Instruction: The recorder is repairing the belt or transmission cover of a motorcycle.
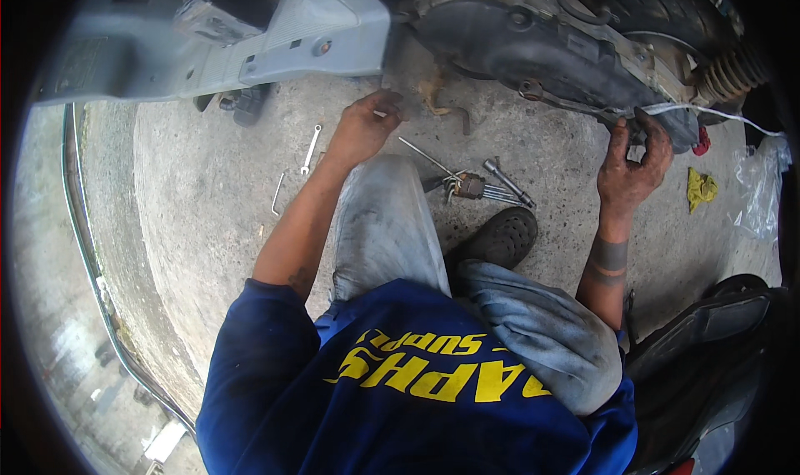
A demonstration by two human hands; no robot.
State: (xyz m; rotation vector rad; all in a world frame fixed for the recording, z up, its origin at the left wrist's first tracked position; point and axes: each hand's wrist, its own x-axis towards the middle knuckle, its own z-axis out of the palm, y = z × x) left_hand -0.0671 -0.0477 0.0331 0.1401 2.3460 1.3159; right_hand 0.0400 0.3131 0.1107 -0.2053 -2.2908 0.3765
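Note:
My left hand [358,133] is closed around something small and pale that I cannot make out, below the grey plastic scooter panel [317,50]. My right hand [633,162] touches the lower edge of the black engine casing [517,37] with thumb and fingers apart, by a white cable [723,113]. On the concrete between my hands lie a hex key set [471,186], a socket wrench [508,183] and, farther left, a combination wrench [312,150] and a bent hex key [277,193]. A rusty bracket [450,108] lies beneath the scooter.
A rear tyre [675,29] and spring [725,79] are at upper right. A yellow rag [700,187] and clear plastic bag [758,192] lie at the right, above black body parts [692,367]. My dark clog [496,237] is between my hands. A ledge edge [100,283] runs down the left.

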